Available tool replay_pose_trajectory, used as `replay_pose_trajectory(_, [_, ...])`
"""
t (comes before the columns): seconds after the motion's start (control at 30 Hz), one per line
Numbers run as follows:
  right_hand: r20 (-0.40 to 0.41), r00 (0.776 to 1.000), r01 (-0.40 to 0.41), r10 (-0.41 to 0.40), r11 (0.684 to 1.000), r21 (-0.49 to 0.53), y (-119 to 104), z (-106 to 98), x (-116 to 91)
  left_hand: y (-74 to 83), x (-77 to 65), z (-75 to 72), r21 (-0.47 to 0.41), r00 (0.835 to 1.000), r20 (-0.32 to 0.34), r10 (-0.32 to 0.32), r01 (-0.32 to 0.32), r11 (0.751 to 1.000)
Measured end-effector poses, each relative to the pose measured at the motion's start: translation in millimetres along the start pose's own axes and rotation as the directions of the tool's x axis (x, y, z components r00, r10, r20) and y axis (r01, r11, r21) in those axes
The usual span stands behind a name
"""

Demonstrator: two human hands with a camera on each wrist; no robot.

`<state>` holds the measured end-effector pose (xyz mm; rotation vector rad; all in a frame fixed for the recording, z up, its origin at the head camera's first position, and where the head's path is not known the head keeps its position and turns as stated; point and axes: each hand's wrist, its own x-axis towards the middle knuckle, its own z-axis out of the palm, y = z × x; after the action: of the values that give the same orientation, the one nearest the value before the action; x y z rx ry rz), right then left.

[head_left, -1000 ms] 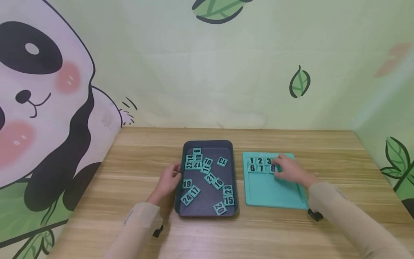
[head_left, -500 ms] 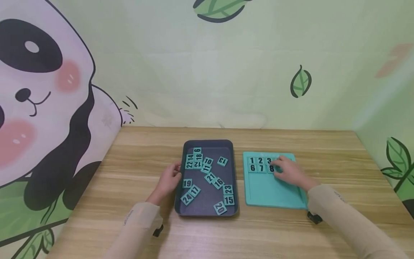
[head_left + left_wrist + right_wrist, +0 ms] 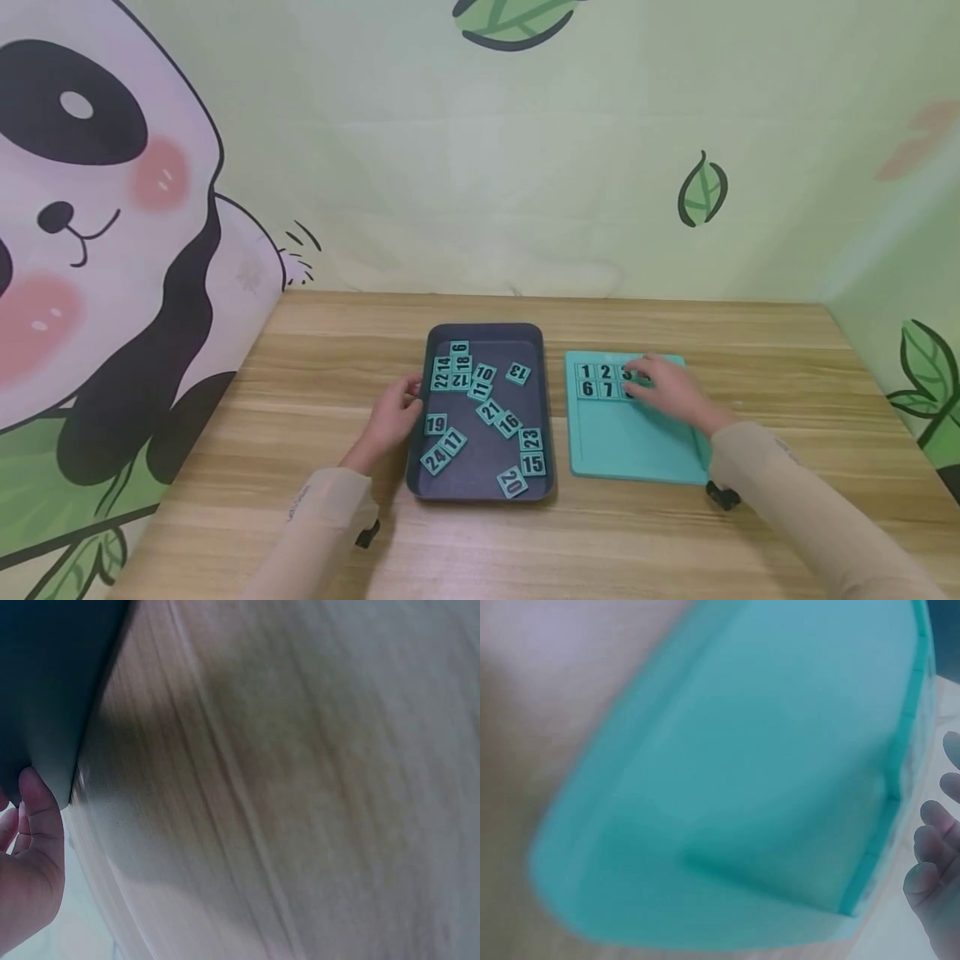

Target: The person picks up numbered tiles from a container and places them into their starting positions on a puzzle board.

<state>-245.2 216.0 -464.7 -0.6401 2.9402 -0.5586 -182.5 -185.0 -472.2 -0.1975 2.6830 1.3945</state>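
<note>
Beige sleeves (image 3: 810, 508) with faint dark lettering (image 3: 297, 503) (too small to read), black blocks (image 3: 723, 497) at the cuffs (image 3: 352, 493)

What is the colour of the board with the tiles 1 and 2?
The board is turquoise; it shows best in the head view.

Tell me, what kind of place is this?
Perhaps a children's play corner: a black-and-white cartoon panda decorates the pale green walls, and square turquoise number tiles lie in a dark rectangular tray on the wood-grained table.
</note>
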Motion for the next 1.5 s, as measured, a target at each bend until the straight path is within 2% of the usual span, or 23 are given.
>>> replay_pose_trajectory(0.2, [0.013,1.0,0.025,-0.025,0.999,0.021,-20,-8,9,0.5,-1.1,-1.4,0.004,1.0,-0.008,0.011,-0.011,1.0])
replay_pose_trajectory(0.6, [-0.025,0.993,0.12,-0.119,0.992,0.045,-59,-10,31,-0.6,-1.3,-2.8,-0.009,1.0,0.001,-0.007,0.007,1.0])
replay_pose_trajectory(1.3, [0.04,0.972,0.227,-0.23,0.972,0.069,-127,-5,73,-0.1,-0.4,-2.1,-0.011,1.0,-0.008,-0.006,0.006,1.0])
replay_pose_trajectory(1.5, [0.108,0.97,0.215,-0.217,0.976,0.03,-145,-3,88,-0.6,0.3,-0.3,-0.016,1.0,-0.012,0.01,-0.01,1.0])
